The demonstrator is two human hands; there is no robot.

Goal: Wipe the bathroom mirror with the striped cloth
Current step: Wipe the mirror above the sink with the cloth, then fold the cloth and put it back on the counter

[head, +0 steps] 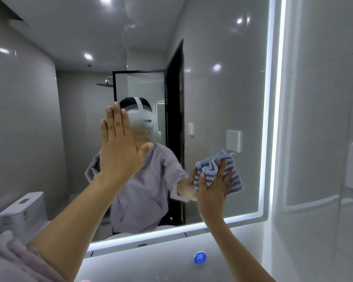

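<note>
The bathroom mirror fills most of the view, framed by a lit white strip along its right and bottom edges. My right hand presses the blue-and-white striped cloth flat against the glass near the mirror's lower right corner; the cloth is folded and bunched at its top. My left hand lies flat on the glass near the middle, fingers straight and pointing up, holding nothing. The reflection shows a person in a grey shirt wearing a white headset.
A grey tiled wall stands right of the mirror. Below the mirror is a pale ledge with a round blue sticker. A toilet cistern and a dark door frame appear only as reflections.
</note>
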